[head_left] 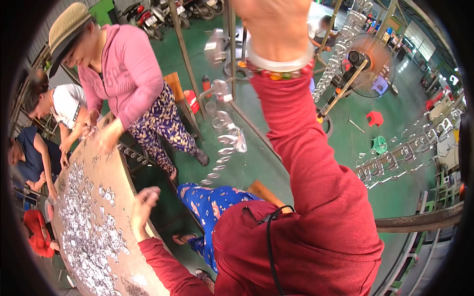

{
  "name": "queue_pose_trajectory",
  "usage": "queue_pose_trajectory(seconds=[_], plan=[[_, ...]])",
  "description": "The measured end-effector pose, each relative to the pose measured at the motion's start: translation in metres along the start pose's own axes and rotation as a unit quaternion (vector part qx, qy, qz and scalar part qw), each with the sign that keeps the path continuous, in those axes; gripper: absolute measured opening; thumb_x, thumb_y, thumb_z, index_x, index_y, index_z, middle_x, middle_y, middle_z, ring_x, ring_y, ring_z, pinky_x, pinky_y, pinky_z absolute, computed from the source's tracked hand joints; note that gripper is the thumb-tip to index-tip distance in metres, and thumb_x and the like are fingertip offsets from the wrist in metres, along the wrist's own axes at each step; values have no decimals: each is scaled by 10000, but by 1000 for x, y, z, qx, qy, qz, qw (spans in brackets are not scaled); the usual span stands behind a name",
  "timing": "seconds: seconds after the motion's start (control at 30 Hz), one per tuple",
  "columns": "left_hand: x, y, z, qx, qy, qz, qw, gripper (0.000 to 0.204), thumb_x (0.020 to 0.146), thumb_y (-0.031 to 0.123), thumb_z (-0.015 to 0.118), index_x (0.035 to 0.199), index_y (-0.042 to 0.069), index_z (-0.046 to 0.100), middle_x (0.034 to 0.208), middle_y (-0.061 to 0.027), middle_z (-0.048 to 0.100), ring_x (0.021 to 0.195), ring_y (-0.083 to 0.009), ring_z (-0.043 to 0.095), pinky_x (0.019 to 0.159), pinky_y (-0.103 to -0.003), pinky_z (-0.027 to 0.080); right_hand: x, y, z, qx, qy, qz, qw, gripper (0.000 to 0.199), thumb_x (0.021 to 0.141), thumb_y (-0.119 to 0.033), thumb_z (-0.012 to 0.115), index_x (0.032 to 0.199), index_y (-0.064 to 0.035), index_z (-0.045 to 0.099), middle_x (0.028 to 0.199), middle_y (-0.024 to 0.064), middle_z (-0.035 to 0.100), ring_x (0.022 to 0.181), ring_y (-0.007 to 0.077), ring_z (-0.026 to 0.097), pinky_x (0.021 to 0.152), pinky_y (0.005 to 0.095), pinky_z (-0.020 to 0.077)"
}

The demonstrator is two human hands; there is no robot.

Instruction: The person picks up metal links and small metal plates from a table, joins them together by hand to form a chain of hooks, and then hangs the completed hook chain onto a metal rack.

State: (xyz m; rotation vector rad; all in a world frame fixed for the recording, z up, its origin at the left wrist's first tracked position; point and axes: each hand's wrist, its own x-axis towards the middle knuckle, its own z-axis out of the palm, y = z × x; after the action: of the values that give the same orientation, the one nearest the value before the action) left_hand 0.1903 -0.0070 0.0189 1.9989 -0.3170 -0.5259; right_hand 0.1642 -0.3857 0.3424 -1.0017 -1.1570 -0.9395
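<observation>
The left hand (143, 202) rested loosely curled at the table (118, 177) edge beside metal pieces (86, 232); the raised right hand's (276, 24) grip could not be told.

Own sleeve (316, 163) dark red; bracelet (279, 74) multicoloured beads under white band. Trousers (210, 207) bright blue, pink-white floral print. Table (123, 197) tan, strewn with silvery small parts (89, 232). Co-worker's hoodie (128, 69) pink, trousers (158, 123) navy with pale floral pattern, hat (66, 24) beige woven. Floor (355, 138) green. Stool (375, 117) red.
</observation>
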Motion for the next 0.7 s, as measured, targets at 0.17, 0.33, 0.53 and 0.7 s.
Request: queue_pose_trajectory(seconds=[0.17, 0.33, 0.53, 0.7], plan=[[4, -96, 3, -8, 19, -151, 988, 253, 882, 175, 591, 1103, 63, 644, 931, 4, 635, 793, -89, 554, 651, -245, 460, -5, -45, -39, -115, 162, 71, 977, 224, 831, -83, 663, 1043, -39, 608, 864, 20, 641, 695, 73, 572, 595, 197, 427], [-19, -128, -6, -45, 59, -115, 991, 264, 871, 66, 577, 1130, 41, 621, 972, -28, 622, 843, -104, 526, 762, -235, 423, 4, -80, -97, -275, 243, 42, 929, 192, 814, -59, 666, 994, 1, 641, 801, 7, 631, 639, 55, 537, 564, 188, 398], [-25, -126, -6, -42, 50, -117, 991, 294, 902, 110, 545, 1185, 37, 576, 1123, -62, 585, 973, -159, 533, 829, -291, 447, 31, -130, -181, -444, 247, -35, 860, 161, 820, -33, 638, 974, 6, 660, 879, 34, 668, 762, 80, 593, 681, 200, 461], [-27, -138, -10, -51, 53, -108, 992, 302, 890, 125, 557, 1179, 41, 583, 1094, -54, 593, 929, -147, 533, 806, -280, 445, 78, -168, -221, -546, 191, -93, 810, 176, 784, -27, 646, 951, 19, 679, 866, 57, 677, 764, 102, 600, 700, 220, 464]])
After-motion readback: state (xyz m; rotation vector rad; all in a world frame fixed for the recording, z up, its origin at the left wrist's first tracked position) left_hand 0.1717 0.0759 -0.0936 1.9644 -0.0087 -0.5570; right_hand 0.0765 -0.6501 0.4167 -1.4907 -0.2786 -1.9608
